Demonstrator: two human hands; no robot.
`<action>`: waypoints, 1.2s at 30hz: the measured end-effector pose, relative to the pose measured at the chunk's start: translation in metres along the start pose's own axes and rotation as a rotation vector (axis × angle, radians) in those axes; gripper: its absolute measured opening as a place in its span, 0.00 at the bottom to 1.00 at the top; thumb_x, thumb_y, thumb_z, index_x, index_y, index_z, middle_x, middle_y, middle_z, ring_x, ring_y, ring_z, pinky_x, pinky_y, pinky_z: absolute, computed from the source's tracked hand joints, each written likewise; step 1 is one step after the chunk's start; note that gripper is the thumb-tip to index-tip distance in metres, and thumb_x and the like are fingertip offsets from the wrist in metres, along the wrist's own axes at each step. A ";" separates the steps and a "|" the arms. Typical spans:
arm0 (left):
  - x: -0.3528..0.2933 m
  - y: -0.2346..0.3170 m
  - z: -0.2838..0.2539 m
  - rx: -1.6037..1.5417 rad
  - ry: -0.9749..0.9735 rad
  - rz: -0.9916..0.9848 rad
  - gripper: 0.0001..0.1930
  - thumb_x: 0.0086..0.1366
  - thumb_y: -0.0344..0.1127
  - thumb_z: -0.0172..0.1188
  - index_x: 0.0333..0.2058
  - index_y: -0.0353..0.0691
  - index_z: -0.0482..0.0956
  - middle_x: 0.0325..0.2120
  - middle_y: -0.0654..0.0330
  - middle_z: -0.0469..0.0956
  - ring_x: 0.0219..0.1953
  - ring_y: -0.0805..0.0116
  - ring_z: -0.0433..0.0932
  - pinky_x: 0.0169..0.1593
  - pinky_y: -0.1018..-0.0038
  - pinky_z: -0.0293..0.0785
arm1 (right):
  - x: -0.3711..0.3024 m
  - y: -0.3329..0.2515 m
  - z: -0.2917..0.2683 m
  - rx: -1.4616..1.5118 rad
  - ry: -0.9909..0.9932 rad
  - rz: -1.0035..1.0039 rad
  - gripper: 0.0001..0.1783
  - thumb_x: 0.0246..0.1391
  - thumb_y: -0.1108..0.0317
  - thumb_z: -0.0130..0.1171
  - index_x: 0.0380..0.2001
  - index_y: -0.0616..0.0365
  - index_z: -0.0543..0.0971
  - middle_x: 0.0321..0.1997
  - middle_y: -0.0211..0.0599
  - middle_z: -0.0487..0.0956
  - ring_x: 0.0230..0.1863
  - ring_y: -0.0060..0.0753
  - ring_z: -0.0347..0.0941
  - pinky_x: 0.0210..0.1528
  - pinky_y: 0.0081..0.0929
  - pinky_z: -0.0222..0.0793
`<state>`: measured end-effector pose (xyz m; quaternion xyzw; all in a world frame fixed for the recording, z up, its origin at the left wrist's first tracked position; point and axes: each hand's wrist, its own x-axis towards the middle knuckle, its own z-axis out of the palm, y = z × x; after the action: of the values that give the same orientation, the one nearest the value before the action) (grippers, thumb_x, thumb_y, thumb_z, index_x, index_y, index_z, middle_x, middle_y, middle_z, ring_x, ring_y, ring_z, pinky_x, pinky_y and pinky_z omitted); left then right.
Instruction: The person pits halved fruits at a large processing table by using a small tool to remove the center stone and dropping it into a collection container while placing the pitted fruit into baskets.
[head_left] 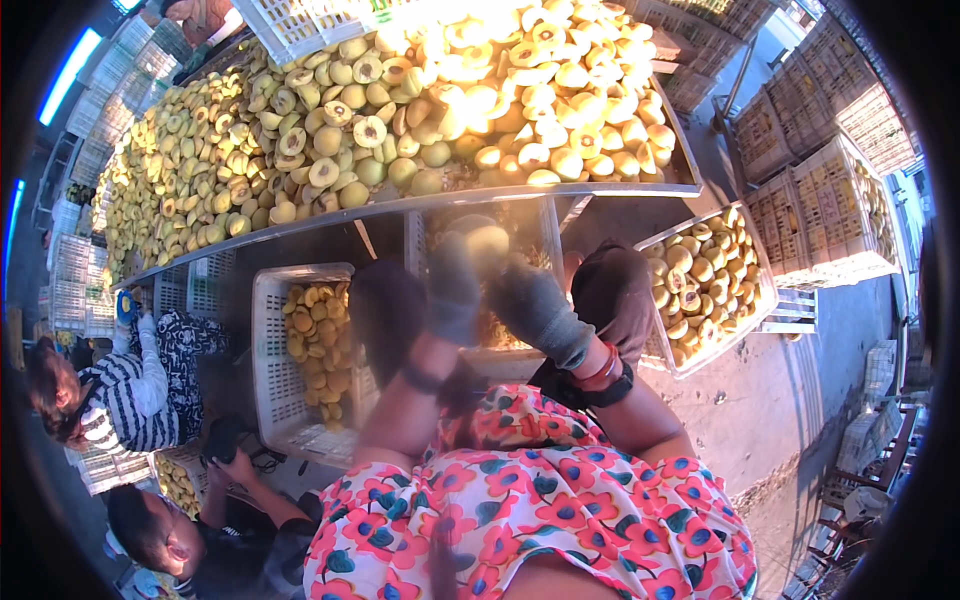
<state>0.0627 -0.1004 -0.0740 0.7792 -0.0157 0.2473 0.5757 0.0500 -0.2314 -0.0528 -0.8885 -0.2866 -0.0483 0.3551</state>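
Observation:
Over a crate point(553, 230) between my knees, both my hands work in grey gloves. My left hand point(455, 285) is smeared by motion, its fingers closed against the side of a yellow peach point(487, 250). Close by on the right, my right hand point(530, 308) has bent fingers near the same peach. Its fingertips are blurred, so whether it grips anything does not show. Ahead of both hands, a metal-edged table point(460, 197) carries a large heap of peaches point(370, 130), many halved with dark red hollows.
A white crate point(285, 400) with peach halves stands by my left knee; another crate of peaches point(700, 285) stands by my right. Stacked crates point(820, 220) rise at the right. Two people point(130, 390) sit at the left, one holding a black object point(225, 440).

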 end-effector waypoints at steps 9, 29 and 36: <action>0.000 0.029 -0.010 -0.019 -0.052 0.041 0.37 0.62 0.67 0.34 0.35 0.32 0.74 0.28 0.56 0.77 0.31 0.67 0.77 0.36 0.74 0.74 | -0.002 -0.018 -0.022 0.421 -0.145 -0.115 0.11 0.47 0.69 0.57 0.34 0.61 0.74 0.24 0.52 0.75 0.27 0.49 0.74 0.29 0.37 0.69; 0.044 -0.036 -0.190 1.100 0.420 -0.148 0.19 0.60 0.48 0.51 0.36 0.37 0.76 0.33 0.49 0.78 0.37 0.49 0.75 0.43 0.61 0.69 | -0.017 0.015 0.031 0.082 -0.274 -0.108 0.08 0.47 0.64 0.55 0.28 0.57 0.73 0.21 0.40 0.73 0.24 0.44 0.71 0.23 0.36 0.66; 0.134 -0.040 -0.072 1.017 -0.360 -0.422 0.23 0.55 0.56 0.52 0.43 0.46 0.75 0.41 0.50 0.75 0.44 0.50 0.74 0.47 0.62 0.69 | -0.017 0.027 0.052 0.001 -0.289 -0.095 0.10 0.51 0.63 0.51 0.27 0.60 0.72 0.20 0.47 0.74 0.22 0.50 0.73 0.26 0.42 0.69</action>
<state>0.1661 0.0133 -0.0396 0.9739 0.1630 -0.0331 0.1542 0.0448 -0.2211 -0.1122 -0.8715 -0.3765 0.0637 0.3078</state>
